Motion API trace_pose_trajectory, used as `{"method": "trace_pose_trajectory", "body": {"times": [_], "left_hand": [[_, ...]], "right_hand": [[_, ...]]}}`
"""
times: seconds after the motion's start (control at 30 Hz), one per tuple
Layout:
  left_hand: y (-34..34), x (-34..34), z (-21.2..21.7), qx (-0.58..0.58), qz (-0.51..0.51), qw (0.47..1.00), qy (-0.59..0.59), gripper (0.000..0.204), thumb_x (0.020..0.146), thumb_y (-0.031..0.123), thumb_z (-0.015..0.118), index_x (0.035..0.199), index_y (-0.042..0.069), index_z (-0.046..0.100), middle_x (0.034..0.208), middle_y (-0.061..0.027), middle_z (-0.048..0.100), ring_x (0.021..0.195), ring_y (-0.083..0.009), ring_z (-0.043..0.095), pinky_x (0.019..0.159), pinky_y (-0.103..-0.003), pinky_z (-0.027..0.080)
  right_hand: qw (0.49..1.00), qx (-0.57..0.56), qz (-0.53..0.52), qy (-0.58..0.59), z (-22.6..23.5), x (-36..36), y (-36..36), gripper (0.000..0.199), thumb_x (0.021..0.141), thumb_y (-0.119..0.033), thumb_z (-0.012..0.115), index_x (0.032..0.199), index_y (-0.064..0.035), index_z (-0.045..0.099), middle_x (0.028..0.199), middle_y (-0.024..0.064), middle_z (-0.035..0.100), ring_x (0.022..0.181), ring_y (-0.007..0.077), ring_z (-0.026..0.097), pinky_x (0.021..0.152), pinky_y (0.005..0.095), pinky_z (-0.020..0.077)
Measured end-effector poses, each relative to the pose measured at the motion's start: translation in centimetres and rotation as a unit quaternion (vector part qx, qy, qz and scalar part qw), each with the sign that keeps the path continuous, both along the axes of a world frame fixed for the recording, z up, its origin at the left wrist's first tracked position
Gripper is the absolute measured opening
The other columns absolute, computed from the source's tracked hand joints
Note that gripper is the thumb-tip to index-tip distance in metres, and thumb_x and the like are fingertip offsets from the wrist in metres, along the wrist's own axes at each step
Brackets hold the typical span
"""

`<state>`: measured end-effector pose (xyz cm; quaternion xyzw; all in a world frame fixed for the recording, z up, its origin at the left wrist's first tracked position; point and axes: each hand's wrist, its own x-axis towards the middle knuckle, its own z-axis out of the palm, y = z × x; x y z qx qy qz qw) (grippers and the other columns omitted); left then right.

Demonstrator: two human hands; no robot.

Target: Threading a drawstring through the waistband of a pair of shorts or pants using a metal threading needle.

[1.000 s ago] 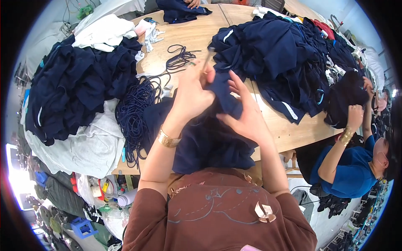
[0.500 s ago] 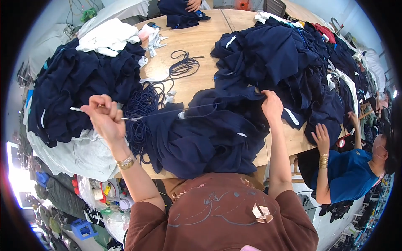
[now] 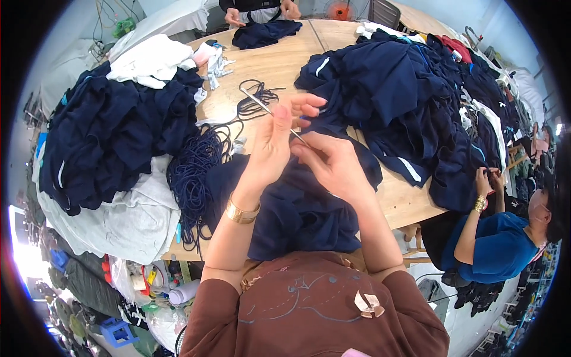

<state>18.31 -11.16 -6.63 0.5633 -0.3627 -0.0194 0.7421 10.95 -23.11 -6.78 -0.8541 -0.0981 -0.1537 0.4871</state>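
Note:
A thin metal rod (image 3: 256,100) slants through my left hand (image 3: 270,143), held against the palm by the thumb while several fingers stretch out. Its lower end reaches the pinched fingertips of my right hand (image 3: 333,163); whatever they pinch there is too small to tell. Under both hands a navy garment (image 3: 297,208) lies bunched on the table. Left of it is a tangled heap of navy cord (image 3: 199,166). More navy cord (image 3: 259,98) lies loosely looped farther back.
Navy garments are piled at left (image 3: 119,131) and right (image 3: 380,77) of the wooden table (image 3: 410,202). White cloth (image 3: 151,59) tops the left pile. A co-worker in blue (image 3: 493,247) sits at right, hands on fabric. Another person's hands (image 3: 289,10) are at the far edge.
My left hand has swung right with the rod, from the cord heap to the middle. My right hand has let go of the garment's far right edge and come in to meet it.

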Motion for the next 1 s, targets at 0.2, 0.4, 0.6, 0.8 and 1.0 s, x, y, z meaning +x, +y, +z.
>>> {"method": "trace_pose_trajectory", "body": {"times": [0.2,0.4,0.6,0.8,1.0], "left_hand": [[-1.9,-1.1,-3.8,0.054,-0.148,0.987,0.019,0.061,0.097,0.049,0.027,0.136,0.002,0.031,0.097,-0.0066,0.055,0.082,-0.0102,0.055,0.078,-0.023,0.044],[-1.5,-1.4,-4.8,0.177,0.006,0.98,0.087,0.018,0.086,0.009,0.064,0.101,0.0,0.061,0.086,-0.0021,0.062,0.07,-0.0036,0.054,0.061,-0.015,0.042],[-2.3,-2.2,-4.4,0.211,0.118,0.97,0.032,0.013,0.08,0.008,0.069,0.091,0.001,0.065,0.075,0.0031,0.057,0.062,-0.0014,0.046,0.054,-0.015,0.035],[-2.2,-2.6,-3.6,0.288,0.184,0.939,-0.046,0.012,0.077,0.011,0.07,0.088,0.007,0.069,0.065,-0.0038,0.051,0.06,-0.0135,0.046,0.059,-0.026,0.041],[-2.5,-1.8,-4.6,0.199,0.134,0.971,-0.017,0.011,0.079,0.006,0.067,0.09,0.008,0.069,0.066,-0.0033,0.05,0.06,-0.0135,0.046,0.06,-0.027,0.042]], "right_hand": [[0.9,0.432,0.062,0.025,-1.4,-0.5,-3.2,0.025,0.097,-0.02,0.045,0.097,0.0003,0.059,0.086,0.0084,0.064,0.074,0.0137,0.063,0.059,0.0235,0.0511],[0.919,0.369,-0.124,-0.069,-3.4,-1.0,-6.9,0.018,0.091,-0.013,0.057,0.102,0.0004,0.061,0.089,0.0095,0.065,0.076,0.0148,0.064,0.061,0.0247,0.0532],[0.872,0.462,-0.139,-0.086,-4.2,-1.4,-5.4,0.017,0.086,-0.003,0.061,0.102,0.0019,0.061,0.082,0.0082,0.064,0.071,0.0147,0.064,0.063,0.0254,0.0541],[0.885,0.435,-0.144,-0.081,-4.7,-1.3,-4.7,0.016,0.086,-0.003,0.061,0.102,0.0013,0.061,0.082,0.0084,0.064,0.071,0.0154,0.064,0.063,0.0256,0.0542],[0.814,0.551,-0.148,-0.112,-5.4,-1.3,-4.4,0.013,0.087,-0.004,0.061,0.098,0.0007,0.061,0.082,0.0093,0.064,0.072,0.018,0.066,0.063,0.0264,0.0547]]}}
